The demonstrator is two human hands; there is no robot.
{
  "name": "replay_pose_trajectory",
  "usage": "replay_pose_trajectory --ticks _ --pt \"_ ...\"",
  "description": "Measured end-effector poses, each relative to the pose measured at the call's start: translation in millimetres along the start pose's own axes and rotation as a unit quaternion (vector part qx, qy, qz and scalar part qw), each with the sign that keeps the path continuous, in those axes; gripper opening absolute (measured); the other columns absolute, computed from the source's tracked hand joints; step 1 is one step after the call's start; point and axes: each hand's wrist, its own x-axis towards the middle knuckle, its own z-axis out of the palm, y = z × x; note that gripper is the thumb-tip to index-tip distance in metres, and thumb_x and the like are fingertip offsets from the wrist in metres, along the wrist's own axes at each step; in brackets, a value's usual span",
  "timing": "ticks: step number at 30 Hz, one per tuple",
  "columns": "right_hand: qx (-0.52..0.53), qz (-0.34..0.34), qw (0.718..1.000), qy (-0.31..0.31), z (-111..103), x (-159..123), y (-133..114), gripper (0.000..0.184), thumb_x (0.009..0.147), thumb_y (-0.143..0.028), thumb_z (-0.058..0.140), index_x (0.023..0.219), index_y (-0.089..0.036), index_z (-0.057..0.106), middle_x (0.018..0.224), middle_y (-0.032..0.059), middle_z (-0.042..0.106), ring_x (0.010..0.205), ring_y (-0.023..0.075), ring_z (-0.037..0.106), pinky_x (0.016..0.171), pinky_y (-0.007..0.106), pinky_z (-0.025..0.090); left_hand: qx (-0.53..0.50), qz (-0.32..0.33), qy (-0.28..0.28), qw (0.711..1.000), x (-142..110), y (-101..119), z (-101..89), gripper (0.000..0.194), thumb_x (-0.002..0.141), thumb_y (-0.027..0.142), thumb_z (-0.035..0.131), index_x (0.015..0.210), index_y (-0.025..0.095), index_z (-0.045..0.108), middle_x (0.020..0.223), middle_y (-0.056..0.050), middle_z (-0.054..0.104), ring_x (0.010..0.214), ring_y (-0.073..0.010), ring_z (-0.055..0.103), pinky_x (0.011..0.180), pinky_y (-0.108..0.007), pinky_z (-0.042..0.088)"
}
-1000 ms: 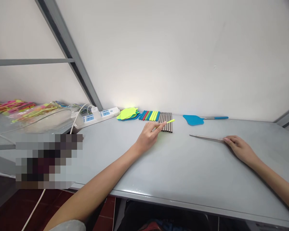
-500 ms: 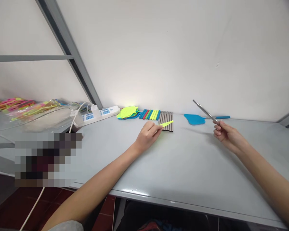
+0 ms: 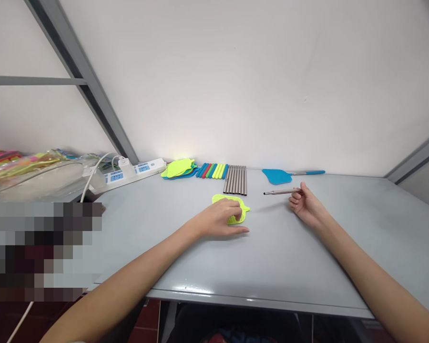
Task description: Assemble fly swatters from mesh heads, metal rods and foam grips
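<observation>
My left hand is open, thumb and fingers apart, over a neon-yellow fly swatter head with a perforated face. That swatter head lies on the table with its narrow neck pointing right, partly hidden by my fingers. My right hand is closed around one end of a metal telescopic rod, held roughly level above the table, its free tip pointing left. Behind my left hand several similar metal rods lie side by side.
Along the wall lie a pile of yellow and blue swatter heads, several coloured handles and a blue fly swatter. A white power strip with plugs stands at left, near bagged colourful items. The grey table's front edge is near me.
My left hand has let go of the yellow swatter head, which now lies flat on the table. The rod in my right hand has swung from tilted up to nearly level. The view has shifted slightly.
</observation>
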Motion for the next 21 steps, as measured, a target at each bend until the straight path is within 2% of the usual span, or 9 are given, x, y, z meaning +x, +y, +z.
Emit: replay_pose_trajectory --ticks 4,9,12,17,21 --pt "-0.036 -0.027 0.998 0.035 -3 1 3 0.026 0.074 -0.039 0.052 0.062 -0.017 0.050 0.042 -0.0048 0.036 0.038 0.0066 0.033 0.035 0.018 0.031 -0.012 -0.039 0.030 0.999 -1 -6 -0.1 0.045 0.069 0.055 0.046 0.095 0.018 0.050 0.093 -0.006 0.050 0.090 -0.0183 0.045 0.081 -0.031 0.032" --pt "-0.110 -0.080 0.989 0.057 2 1 12 0.028 0.074 -0.042 0.051 0.063 -0.016 0.052 0.041 -0.0034 0.040 0.036 0.0073 0.034 0.033 0.019 0.029 -0.002 -0.128 0.030 0.991 -4 -21 7.8 0.077 0.058 0.065 0.049 0.120 0.022 0.034 0.118 -0.011 0.036 0.113 -0.0266 0.029 0.093 -0.040 0.021" --pt "-0.140 -0.096 0.983 0.068 4 0 16 0.028 0.074 -0.043 0.050 0.064 -0.016 0.053 0.042 -0.0029 0.042 0.036 0.0073 0.036 0.033 0.019 0.029 -0.015 -0.165 0.010 0.986 -6 -26 14.4 0.087 0.055 0.068 0.048 0.126 0.023 0.025 0.122 -0.011 0.032 0.117 -0.0281 0.023 0.095 -0.042 0.018" --pt "-0.126 -0.107 0.980 0.108 3 0 15 0.026 0.075 -0.039 0.047 0.063 -0.016 0.052 0.040 -0.0036 0.041 0.035 0.0071 0.035 0.031 0.018 0.029 -0.022 -0.179 0.006 0.984 -4 -26 22.2 0.097 0.053 0.070 0.048 0.131 0.023 0.013 0.130 -0.012 0.022 0.121 -0.0291 0.017 0.096 -0.044 0.013" --pt "-0.116 -0.106 0.980 0.119 0 2 14 0.024 0.075 -0.036 0.045 0.063 -0.016 0.052 0.039 -0.0036 0.042 0.034 0.0071 0.036 0.031 0.018 0.029 -0.021 -0.191 0.011 0.981 -3 -25 24.7 0.098 0.053 0.070 0.047 0.131 0.023 0.010 0.133 -0.013 0.016 0.122 -0.0298 0.016 0.096 -0.044 0.013"
